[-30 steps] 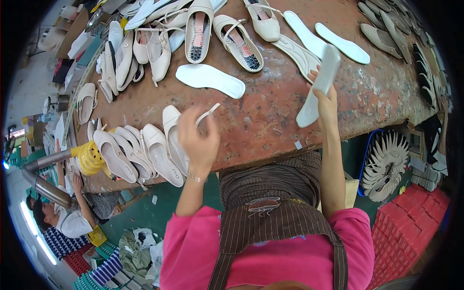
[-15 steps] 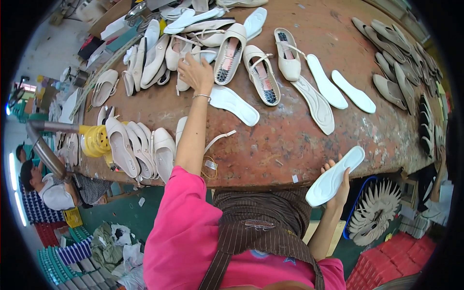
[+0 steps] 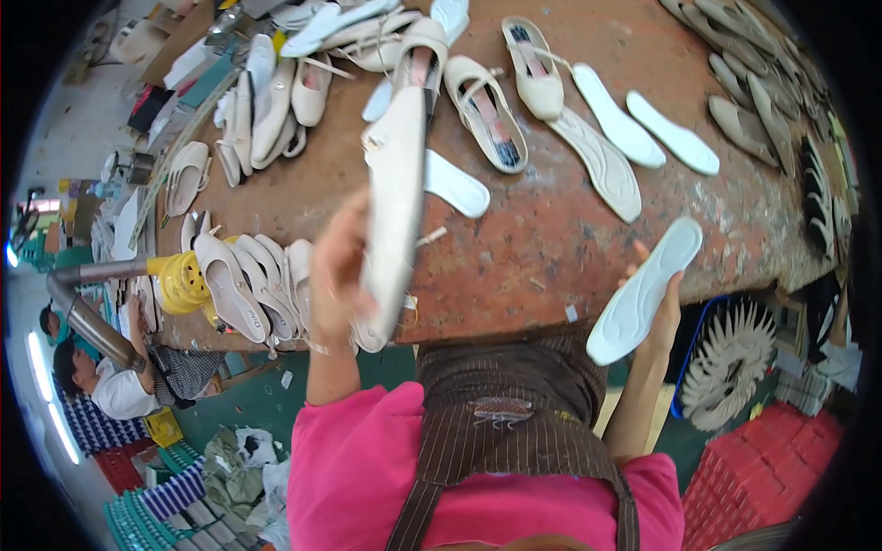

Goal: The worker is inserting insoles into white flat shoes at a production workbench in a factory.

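Observation:
My left hand [image 3: 338, 275], slightly blurred, grips a cream shoe [image 3: 397, 202] raised on its side above the near part of the table. In my right hand [image 3: 667, 308] is a white contoured insole [image 3: 646, 292], held at the table's front right edge with its moulded face up. Beyond the raised shoe, a white insole [image 3: 459, 186] is partly hidden. Two cream shoes with dark-bristled-looking inner edges, a strapped one [image 3: 487, 119] and another [image 3: 540, 92], lie farther off. Beside them are a beige insole [image 3: 597, 170] and two white insoles [image 3: 617, 118].
Cream shoes [image 3: 230, 289] line the table's left edge near a yellow fixture [image 3: 181, 280] on a metal pipe. More shoes crowd the far left; darker beige shoes [image 3: 740, 119] are at the far right. A blue-rimmed basket [image 3: 684, 367] stands below the table. Another person [image 3: 110, 381] sits at left.
My left hand has come back from the far shoes toward me with a cream shoe in it. My right hand has lifted the insole slightly and still holds it.

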`<state>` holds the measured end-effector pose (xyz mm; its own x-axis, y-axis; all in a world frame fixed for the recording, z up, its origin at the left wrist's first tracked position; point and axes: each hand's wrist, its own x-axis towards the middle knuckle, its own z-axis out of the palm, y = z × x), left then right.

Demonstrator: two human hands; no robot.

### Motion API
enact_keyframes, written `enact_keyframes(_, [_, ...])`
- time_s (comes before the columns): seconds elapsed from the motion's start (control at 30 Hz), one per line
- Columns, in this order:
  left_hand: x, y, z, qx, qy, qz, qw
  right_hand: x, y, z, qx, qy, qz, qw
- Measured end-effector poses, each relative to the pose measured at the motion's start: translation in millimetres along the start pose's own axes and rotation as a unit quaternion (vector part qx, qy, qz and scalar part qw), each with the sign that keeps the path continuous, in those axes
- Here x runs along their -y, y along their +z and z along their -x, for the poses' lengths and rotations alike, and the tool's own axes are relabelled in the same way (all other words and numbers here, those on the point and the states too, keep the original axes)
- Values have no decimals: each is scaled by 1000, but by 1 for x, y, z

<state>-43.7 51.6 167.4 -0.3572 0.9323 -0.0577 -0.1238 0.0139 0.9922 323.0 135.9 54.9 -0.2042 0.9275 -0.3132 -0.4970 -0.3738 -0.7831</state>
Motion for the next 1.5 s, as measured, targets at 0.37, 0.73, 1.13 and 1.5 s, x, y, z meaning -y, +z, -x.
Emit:
enact_keyframes(0.37, [126,168,73,142,57,-127,980,39,38,31,34,-294,546,784])
enact_keyframes(0.73, [155,44,26,7,-122,-132,984,-64,70,18,127,-320,650,677])
enact_keyframes(1.13, [157,52,17,-50,-58,-255,964,-95,90,-7,177,-291,635,693])
enact_keyframes(1.5, [167,57,12,-76,-31,-279,957,-100,85,-29,376,-384,584,608])
